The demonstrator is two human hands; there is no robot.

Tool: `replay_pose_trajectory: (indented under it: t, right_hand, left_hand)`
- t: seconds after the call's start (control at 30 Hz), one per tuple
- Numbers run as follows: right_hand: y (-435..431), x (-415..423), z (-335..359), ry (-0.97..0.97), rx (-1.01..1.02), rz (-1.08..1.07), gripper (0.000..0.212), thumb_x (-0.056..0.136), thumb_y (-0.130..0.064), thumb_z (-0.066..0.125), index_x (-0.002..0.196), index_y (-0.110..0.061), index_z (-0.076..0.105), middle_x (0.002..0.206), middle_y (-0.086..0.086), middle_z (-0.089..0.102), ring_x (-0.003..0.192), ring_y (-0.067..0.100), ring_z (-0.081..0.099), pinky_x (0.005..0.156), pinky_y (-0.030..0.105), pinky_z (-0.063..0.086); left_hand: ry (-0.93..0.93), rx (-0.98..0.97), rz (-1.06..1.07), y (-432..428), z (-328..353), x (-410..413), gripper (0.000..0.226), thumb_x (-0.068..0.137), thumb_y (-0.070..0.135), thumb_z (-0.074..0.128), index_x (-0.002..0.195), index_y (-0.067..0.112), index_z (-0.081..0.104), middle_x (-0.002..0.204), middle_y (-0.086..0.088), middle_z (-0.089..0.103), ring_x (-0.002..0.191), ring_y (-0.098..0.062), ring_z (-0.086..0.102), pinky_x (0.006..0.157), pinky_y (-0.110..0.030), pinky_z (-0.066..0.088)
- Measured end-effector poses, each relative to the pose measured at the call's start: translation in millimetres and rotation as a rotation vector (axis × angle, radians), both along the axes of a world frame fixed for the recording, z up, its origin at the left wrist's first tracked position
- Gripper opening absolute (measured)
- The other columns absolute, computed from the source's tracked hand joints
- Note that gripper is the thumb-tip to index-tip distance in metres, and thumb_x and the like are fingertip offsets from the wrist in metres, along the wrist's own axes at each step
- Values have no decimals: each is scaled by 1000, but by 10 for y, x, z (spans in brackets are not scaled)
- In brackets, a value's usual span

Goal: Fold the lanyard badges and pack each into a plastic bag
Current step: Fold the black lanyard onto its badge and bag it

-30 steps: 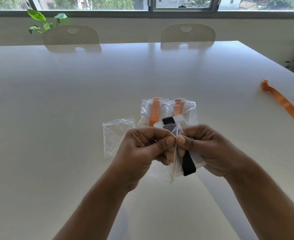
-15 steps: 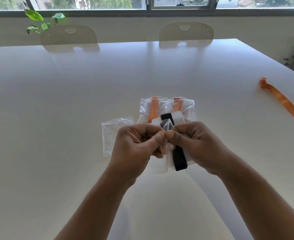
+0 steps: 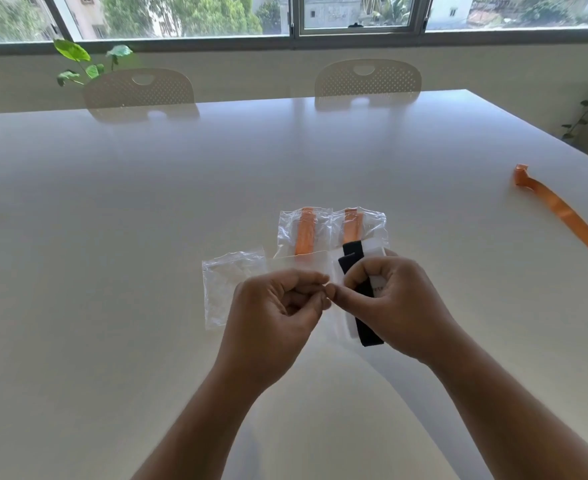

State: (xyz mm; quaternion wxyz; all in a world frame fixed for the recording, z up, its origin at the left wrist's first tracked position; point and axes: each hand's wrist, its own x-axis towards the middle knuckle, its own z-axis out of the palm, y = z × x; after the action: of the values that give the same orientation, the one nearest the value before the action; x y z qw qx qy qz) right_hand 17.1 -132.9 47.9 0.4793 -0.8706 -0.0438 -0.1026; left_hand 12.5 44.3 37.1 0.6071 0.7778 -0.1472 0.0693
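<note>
A single wide-angle view from the person's head looks forward and down across the broad glossy white table point(image 3: 147, 202) toward the far glass window wall point(image 3: 354, 15). It sits close above the left hand point(image 3: 275, 317) and right hand point(image 3: 396, 306) at centre, with two perforated cream chair backs point(image 3: 140, 90) at the far edge.

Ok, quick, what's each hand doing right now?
Left hand: closed, pinching the edge of the clear plastic bag.
Right hand: closed, gripping the folded black lanyard badge.
</note>
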Motion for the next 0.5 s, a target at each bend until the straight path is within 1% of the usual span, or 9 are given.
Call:
replay_pose_trajectory:
  t: [0.13, 0.2, 0.27, 0.3, 0.4, 0.5]
  right_hand:
    - [32, -10, -23, -35, 26, -13, 12, 71, -41, 83, 71, -37, 71, 82, -12, 60, 73, 2, 60, 60, 15, 44]
    - [42, -12, -26, -15, 57, 6, 11, 73, -38, 82, 69, -37, 73, 81, -11, 62, 71, 3, 60, 58, 16, 46]
    - [42, -16, -15, 20, 113, 32, 10, 75, -35, 82, 69, -34, 74, 74, -8, 66, 66, 6, 62, 55, 23, 53]
    - [39, -18, -5, 42, 151, 49, 10, 75, -34, 82, 69, -33, 74, 71, -8, 68, 62, 5, 63, 54, 24, 55]
    - [29, -14, 1, 115, 240, 81, 9, 77, -31, 81, 70, -30, 75, 64, -9, 69, 56, 1, 61, 51, 18, 50]
    - [31, -8, -15, 168, 232, 97, 8, 80, -29, 79, 73, -30, 75, 66, -7, 70, 58, 3, 63, 52, 18, 52]
  left_hand:
    - [5, -15, 18, -11, 3, 1, 22, 79, 12, 82, 96, 26, 75, 81, 9, 77, 75, -9, 75, 71, -23, 60]
    - [53, -54, 20, -4, 2, 9, 23, 75, 18, 85, 94, 25, 75, 80, 6, 78, 75, -11, 75, 71, -24, 60]
    - [119, -100, 10, 15, 4, 19, 22, 70, 26, 84, 91, 24, 76, 79, 4, 78, 74, -13, 76, 68, -23, 59]
    - [141, -106, -4, 21, 0, 25, 20, 71, 26, 83, 90, 23, 76, 78, 3, 78, 74, -14, 75, 66, -22, 58]
    - [145, -78, -37, 15, -19, 31, 14, 77, 22, 82, 90, 22, 79, 78, 4, 78, 74, -12, 75, 65, -21, 57]
    - [130, -51, -45, 1, -10, 16, 22, 72, 28, 83, 93, 22, 78, 82, 8, 79, 78, -8, 76, 70, -19, 58]
